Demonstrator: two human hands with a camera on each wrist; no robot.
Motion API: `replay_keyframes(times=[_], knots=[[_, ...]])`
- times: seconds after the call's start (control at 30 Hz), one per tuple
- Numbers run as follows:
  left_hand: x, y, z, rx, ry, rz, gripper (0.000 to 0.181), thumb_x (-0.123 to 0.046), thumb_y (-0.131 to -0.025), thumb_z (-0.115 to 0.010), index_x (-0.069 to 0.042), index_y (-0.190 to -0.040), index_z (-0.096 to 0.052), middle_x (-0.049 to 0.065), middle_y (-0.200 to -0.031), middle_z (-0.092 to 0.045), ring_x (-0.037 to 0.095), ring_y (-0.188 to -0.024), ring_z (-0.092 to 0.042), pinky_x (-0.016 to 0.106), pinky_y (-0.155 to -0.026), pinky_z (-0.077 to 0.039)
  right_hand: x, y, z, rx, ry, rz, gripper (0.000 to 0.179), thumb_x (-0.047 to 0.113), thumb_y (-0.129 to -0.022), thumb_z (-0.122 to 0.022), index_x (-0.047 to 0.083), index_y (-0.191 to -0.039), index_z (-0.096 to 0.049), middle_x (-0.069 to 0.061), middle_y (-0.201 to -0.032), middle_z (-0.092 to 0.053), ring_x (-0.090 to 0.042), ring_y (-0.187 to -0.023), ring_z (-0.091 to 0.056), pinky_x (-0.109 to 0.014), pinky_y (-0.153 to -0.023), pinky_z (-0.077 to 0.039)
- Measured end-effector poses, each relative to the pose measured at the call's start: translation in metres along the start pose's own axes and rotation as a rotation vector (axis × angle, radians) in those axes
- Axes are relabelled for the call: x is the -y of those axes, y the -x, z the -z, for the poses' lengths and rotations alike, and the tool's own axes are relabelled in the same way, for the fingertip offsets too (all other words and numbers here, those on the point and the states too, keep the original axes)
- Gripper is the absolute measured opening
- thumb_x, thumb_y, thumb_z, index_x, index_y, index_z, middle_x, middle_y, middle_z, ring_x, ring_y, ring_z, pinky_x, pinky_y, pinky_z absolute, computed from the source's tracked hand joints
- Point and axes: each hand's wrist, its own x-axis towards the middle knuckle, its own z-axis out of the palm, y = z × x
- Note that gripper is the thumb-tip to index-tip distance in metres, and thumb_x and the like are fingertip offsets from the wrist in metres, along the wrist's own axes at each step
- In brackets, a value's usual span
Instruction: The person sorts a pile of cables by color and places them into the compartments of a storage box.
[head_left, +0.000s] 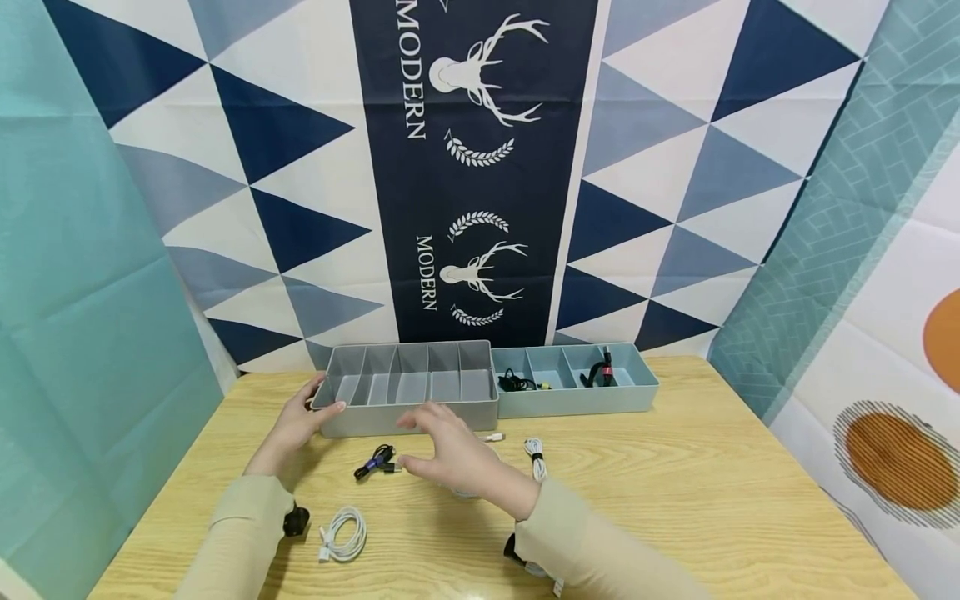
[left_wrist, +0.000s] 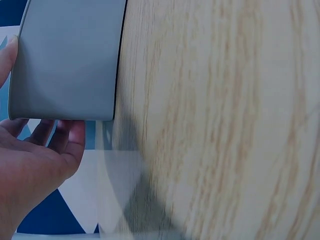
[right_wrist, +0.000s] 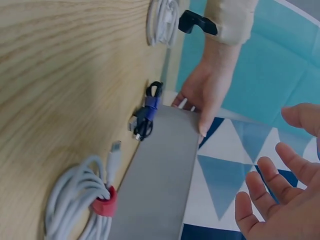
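Note:
A long grey divided box [head_left: 408, 417] stands at the back of the table, its compartments bare. My left hand [head_left: 296, 417] grips its left end, thumb along the front rim; in the left wrist view the fingers [left_wrist: 75, 137] bend against the end wall. My right hand [head_left: 457, 454] hovers in front of the box, fingers loosely spread and holding nothing. Below the box lies a black cable [head_left: 375, 462] with a purple tie. A white cable [right_wrist: 75, 200] with a red tie shows in the right wrist view; in the head view my right hand mostly covers it.
A light blue divided box [head_left: 577, 403] adjoins the grey one on the right, with a black cable [head_left: 516, 382] and another black cable [head_left: 597, 372] inside. A coiled white cable [head_left: 345, 535] lies near the left forearm. Another white cable [head_left: 536, 460] has a black tie.

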Motion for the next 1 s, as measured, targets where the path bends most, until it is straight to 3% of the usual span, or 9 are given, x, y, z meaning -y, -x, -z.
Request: replay_keyframes(times=[0.27,1.0], knots=[[-0.002,0.000,0.001,0.005,-0.010,-0.004,0.094,-0.053,-0.075,-0.061,-0.018,-0.145,-0.009,0.021,-0.147,-0.009,0.044,-0.130,-0.016,0.053,-0.096,-0.032,-0.002,-0.002,-0.010,0.039,-0.005,-0.010,0.042,0.033,-0.078,-0.066,0.022,-0.117,-0.054,0.007,-0.114,-0.053,-0.009,-0.099,-0.048,-0.033,-0.085,-0.041],[0.000,-0.001,0.001,0.007,0.012,0.000,0.088,-0.046,-0.080,-0.061,-0.018,-0.145,-0.008,0.019,-0.147,-0.010,0.042,-0.129,-0.022,0.049,-0.095,-0.036,-0.025,-0.018,-0.036,0.222,0.000,-0.085,0.047,0.032,-0.077,-0.068,0.019,-0.120,-0.054,0.000,-0.109,-0.055,-0.016,-0.098,-0.053,-0.027,-0.078,-0.045]])
